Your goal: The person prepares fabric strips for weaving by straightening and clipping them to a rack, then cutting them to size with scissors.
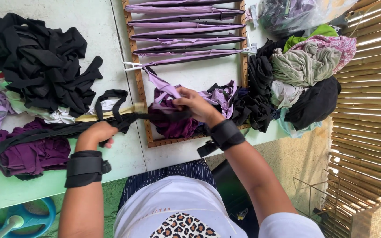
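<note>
The step in hand looks like drawing one fabric strip taut across the near end of the rectangular wooden weaving frame (143, 99) before it is set among the others. Nearest the frame's near-left corner, the left hand (97, 133) is clenched around a long dark purple, almost black stretchy fabric strip (133, 118), whose slack trails away leftward from the frame over a heap of plum-coloured cloth (31, 154). Just inside the frame's near end, the right hand (196, 105) pinches the same strip between fingertips and thumb, above a bunched dark purple wad lying within the frame. Both wrists carry black straps.

The strip looks soft, limp and slightly rolled at its edges, stretched nearly straight between the two hands and resting across the frame's left rail. The next move would seem to call for even tension and a careful lay beside its neighbours.

Farther up inside the frame, lilac strips (186, 31) run taut from rail to rail in close rows. Left of the frame sits a pile of black fabric scraps (40, 57); right of it, mixed grey, green and black rags (305, 66).
</note>
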